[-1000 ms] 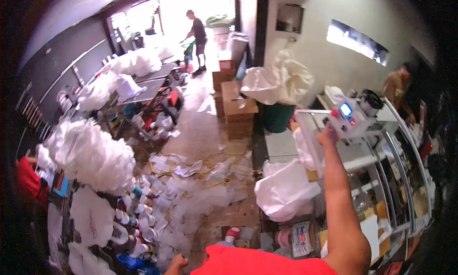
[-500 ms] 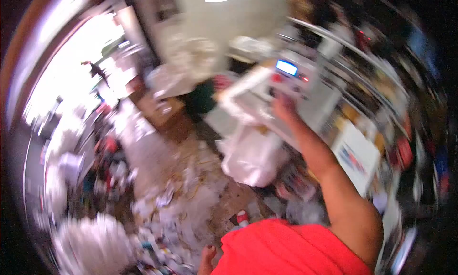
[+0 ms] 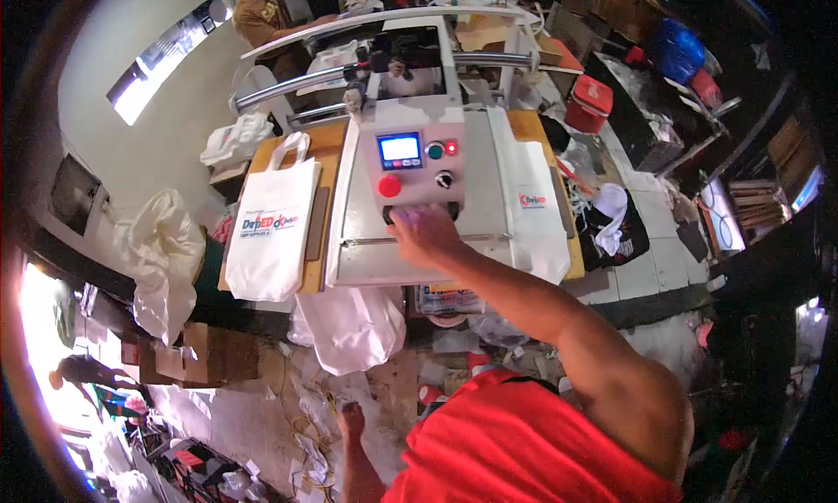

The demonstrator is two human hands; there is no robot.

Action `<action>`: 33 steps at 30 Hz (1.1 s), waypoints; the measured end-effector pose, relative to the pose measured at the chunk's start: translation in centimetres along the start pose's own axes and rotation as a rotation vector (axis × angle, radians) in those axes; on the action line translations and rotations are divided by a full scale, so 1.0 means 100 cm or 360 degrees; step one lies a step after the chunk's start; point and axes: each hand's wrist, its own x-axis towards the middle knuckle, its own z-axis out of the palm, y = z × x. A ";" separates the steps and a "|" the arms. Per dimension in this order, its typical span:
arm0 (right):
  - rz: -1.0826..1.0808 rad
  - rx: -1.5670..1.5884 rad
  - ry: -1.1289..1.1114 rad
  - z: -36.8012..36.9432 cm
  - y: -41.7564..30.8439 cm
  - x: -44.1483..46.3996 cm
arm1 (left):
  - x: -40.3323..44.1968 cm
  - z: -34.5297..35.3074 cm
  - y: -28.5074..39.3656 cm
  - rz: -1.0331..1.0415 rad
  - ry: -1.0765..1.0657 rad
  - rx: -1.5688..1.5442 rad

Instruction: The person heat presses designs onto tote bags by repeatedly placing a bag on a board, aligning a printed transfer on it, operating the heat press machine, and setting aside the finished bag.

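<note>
My right hand (image 3: pixel 423 232) is wrapped round the black handle (image 3: pixel 454 211) on the front of a heat press head (image 3: pixel 419 119), below its lit screen, red knob and switches. Under the head, the wide pale plate (image 3: pixel 367 250) partly covers a white printed bag (image 3: pixel 535 202) at its right. Left of the plate, another white bag (image 3: pixel 272 241) with red and blue print lies flat on a wooden board (image 3: pixel 317 250), handles pointing away. My left hand (image 3: pixel 352 417) hangs low beside my red shirt, away from the press, its fingers curled with nothing visible in them.
Metal rails (image 3: pixel 493 59) run behind the head. A co-worker (image 3: pixel 260 19) is at the upper left, another person (image 3: pixel 83 372) at the lower left. A white bag (image 3: pixel 353 328) hangs below the press. A red container (image 3: pixel 589 103) is at the right; scraps and yellow cord (image 3: pixel 305 429) litter the floor.
The view has swung right, bringing the press to the middle. The press head has slid right along its rails with my right hand still on the handle, uncovering the left bag.
</note>
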 end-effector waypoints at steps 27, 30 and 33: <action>0.0528 -0.0869 0.0483 -0.068 0.084 -0.072 | 0.228 -0.198 0.273 0.0893 0.0537 0.0367; 0.0602 -0.0876 0.0430 -0.068 0.085 -0.072 | 0.230 -0.199 0.268 0.0920 0.0482 0.0320; 0.0551 -0.0957 0.0441 -0.066 0.101 -0.082 | 0.219 -0.212 0.270 0.1065 0.0408 0.0139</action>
